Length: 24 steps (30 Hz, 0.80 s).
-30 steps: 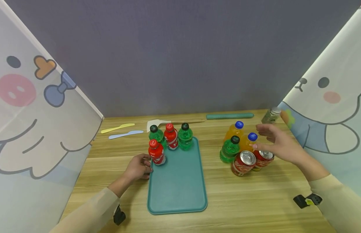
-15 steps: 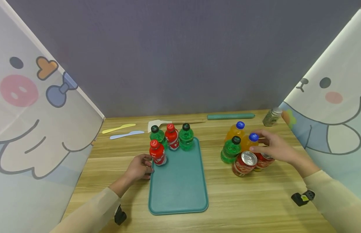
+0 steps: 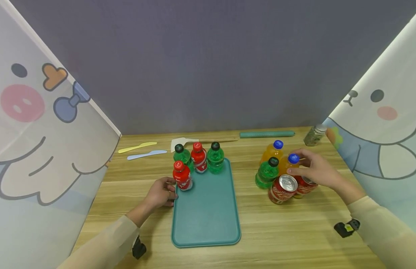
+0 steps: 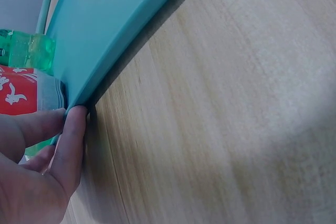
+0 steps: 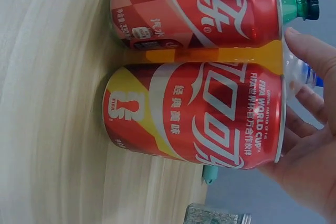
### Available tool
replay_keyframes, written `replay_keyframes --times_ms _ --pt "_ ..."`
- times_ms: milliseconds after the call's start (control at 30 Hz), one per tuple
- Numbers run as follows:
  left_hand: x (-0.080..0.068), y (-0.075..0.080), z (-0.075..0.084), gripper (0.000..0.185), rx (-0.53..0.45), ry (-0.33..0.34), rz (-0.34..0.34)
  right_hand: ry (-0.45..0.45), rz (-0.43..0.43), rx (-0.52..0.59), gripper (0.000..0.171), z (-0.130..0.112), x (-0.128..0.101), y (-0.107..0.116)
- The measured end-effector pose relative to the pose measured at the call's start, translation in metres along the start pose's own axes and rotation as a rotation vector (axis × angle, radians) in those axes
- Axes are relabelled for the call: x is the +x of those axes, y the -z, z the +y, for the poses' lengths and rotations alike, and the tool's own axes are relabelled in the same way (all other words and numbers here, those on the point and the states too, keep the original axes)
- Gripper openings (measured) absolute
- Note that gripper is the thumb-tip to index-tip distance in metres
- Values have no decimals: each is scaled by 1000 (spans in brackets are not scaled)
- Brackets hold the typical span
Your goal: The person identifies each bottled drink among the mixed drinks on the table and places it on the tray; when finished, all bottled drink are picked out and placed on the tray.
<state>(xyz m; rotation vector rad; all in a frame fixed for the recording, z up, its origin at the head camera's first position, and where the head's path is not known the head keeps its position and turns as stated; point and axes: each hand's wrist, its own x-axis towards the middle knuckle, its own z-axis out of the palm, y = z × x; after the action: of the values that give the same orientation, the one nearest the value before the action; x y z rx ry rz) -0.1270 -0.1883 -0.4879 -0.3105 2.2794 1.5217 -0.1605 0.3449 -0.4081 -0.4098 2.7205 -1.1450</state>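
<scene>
My left hand pinches the left rim of the teal tray, thumb above and a finger beneath in the left wrist view. On the tray's upper part stand two red-capped bottles and two green soda bottles. My right hand curls its thumb and fingers around the upper part of a blue-capped orange soda bottle. In the right wrist view two red cola cans stand in front and hide most of that bottle. Another orange soda bottle and a green soda bottle stand beside it.
Along the back lie a yellow knife, a blue knife, a white spatula and a teal rod. A glass jar stands in the back right corner. A grey wall rises behind the table.
My right hand has moved left and closed around the upper part of the orange soda bottle. My left hand stays at the tray's rim. The view shifts slightly.
</scene>
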Motion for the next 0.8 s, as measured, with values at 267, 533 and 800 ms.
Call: replay_keyframes --times_ms 267,533,800 --pt "2 -1 -1 53 -7 0 5 45 73 -45 50 2 0 -2" --pt "1 -1 1 53 -30 -11 -8 127 143 -26 43 1 -2 -4" --pt "0 0 0 53 -27 -8 -4 114 197 66 43 -1 -2 0"
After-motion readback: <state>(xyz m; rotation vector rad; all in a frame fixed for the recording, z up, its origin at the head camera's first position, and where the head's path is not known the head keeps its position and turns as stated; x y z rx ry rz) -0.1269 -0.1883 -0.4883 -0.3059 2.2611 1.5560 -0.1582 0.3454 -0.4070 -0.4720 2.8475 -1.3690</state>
